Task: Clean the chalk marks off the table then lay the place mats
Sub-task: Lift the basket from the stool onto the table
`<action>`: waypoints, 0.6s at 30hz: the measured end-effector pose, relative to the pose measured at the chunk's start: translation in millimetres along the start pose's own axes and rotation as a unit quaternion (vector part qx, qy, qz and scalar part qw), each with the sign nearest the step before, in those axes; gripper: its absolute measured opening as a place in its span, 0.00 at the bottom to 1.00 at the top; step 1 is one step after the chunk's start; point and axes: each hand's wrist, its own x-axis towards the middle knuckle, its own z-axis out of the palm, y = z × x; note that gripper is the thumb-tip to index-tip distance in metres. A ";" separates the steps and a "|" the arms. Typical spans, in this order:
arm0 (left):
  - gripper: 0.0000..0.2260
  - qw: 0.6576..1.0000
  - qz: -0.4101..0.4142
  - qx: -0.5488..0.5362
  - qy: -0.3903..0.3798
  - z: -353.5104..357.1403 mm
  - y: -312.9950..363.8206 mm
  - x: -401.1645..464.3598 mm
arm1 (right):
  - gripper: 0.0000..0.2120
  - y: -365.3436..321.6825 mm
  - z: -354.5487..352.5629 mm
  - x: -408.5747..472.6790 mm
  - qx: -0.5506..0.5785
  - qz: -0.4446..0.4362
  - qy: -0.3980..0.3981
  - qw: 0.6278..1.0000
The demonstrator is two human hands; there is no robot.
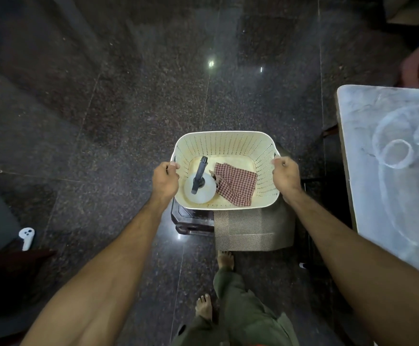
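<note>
The basket (228, 143) sits between the two hands, the left hand (166, 181) gripping its left rim and the right hand (287, 177) its right rim. Inside, the spray bottle (199, 188) lies nearer the left fingers (173, 166), the cloth (235, 187) just beside it toward the right fingers (277, 159). The place mats (248, 231) lie below the basket; the worktop (388, 171) with its chalk marks (398, 153) stands right of the right hand

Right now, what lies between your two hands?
Head view: the cream basket, gripped by left hand and right hand, holding a spray bottle and checked cloth.
</note>
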 end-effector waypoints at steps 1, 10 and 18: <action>0.13 1.000 0.006 -0.010 -0.003 -6.6 2.4 -11.5 | 0.09 -3.6 -6.9 -10.6 0.001 -0.011 0.005 1.000; 0.13 0.998 0.058 -0.015 0.005 -61.0 13.3 -130.4 | 0.09 -8.4 -74.9 -140.8 0.022 -0.064 0.044 0.997; 0.15 0.995 0.091 0.003 -0.032 -63.3 16.9 -196.8 | 0.14 32.1 -136.0 -226.4 0.064 -0.054 0.090 0.992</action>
